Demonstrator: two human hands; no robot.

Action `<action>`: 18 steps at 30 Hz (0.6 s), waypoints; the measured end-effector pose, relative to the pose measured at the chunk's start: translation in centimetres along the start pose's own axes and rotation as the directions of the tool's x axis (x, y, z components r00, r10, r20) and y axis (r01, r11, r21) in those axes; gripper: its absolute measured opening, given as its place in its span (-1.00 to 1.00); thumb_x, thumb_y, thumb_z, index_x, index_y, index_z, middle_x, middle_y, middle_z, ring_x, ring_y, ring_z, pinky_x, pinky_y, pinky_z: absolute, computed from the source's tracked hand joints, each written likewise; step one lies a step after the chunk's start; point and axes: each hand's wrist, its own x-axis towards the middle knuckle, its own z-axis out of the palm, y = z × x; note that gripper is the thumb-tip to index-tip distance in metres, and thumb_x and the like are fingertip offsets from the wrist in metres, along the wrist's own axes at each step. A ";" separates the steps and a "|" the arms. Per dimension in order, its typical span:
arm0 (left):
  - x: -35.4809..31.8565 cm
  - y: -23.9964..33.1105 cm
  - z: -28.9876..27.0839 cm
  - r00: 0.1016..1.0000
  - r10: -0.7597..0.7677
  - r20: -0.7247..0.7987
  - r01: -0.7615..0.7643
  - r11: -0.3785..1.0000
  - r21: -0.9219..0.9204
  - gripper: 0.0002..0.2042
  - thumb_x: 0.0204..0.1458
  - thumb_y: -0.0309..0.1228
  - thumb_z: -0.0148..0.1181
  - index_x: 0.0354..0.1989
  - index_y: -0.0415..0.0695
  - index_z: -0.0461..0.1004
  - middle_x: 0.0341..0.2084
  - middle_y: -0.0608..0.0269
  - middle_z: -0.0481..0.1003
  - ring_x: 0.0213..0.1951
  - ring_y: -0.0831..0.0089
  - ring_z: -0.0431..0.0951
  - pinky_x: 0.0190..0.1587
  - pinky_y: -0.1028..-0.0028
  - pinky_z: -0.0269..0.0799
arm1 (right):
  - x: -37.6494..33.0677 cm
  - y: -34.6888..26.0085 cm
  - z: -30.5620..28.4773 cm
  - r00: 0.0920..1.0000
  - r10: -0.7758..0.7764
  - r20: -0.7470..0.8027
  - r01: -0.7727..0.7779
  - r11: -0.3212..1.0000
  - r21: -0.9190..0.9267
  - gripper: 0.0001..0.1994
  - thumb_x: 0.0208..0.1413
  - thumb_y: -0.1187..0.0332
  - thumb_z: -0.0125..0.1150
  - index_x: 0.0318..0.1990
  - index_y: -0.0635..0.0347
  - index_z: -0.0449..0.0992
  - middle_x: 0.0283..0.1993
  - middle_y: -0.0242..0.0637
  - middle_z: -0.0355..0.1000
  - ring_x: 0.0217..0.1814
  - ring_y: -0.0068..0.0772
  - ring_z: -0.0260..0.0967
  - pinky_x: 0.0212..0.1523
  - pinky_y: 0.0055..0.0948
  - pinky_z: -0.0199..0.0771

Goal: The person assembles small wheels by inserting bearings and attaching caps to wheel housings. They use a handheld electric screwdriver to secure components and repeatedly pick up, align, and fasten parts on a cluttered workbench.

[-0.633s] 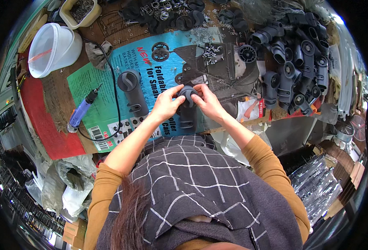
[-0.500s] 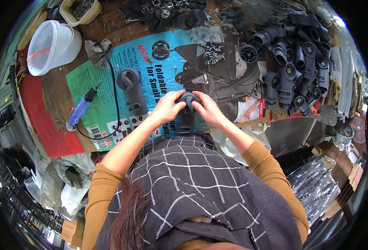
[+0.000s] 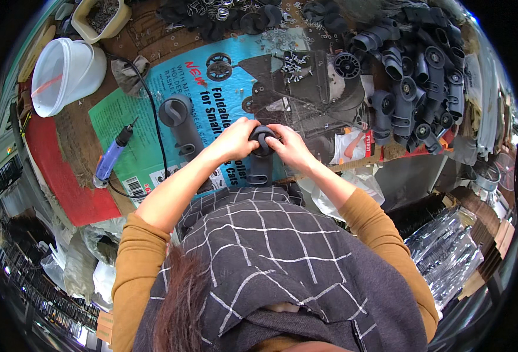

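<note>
A dark grey plastic tube joint lies on the bench right in front of me, with a round black knob at its far end. My left hand closes round the knob's left side, fingers curled over the far edge. From the other side my right hand grips the same knob, its thumb close to the raised S-shaped ridge. The fingertips beyond the knob are partly hidden. Left of my hands lies a second grey tube joint with a similar knob on it; my left forearm passes near its lower end.
A purple electric screwdriver with a black cable lies at left. Behind it stands a white bucket. Small screws sit beyond my hands. Many grey tube joints are heaped at right. Metal rings lie at the back.
My fingers have shifted round the knob, and more of its ridged top shows between my thumbs. Both hands stay at the tube joint. The whole view has tilted slightly.
</note>
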 end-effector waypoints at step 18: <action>-4.3 2.8 0.3 0.742 -0.082 -0.666 -0.285 0.859 -0.424 -0.42 -0.03 0.07 0.26 -0.05 -0.21 0.42 -0.20 0.14 0.39 -0.08 0.35 0.39 -0.01 0.40 0.31 | -6.2 -5.5 2.6 0.997 0.008 -0.082 0.015 0.958 0.285 -0.24 -0.08 0.05 0.36 0.22 0.26 0.18 0.12 0.07 0.35 0.10 -0.08 0.39 0.10 -0.23 0.34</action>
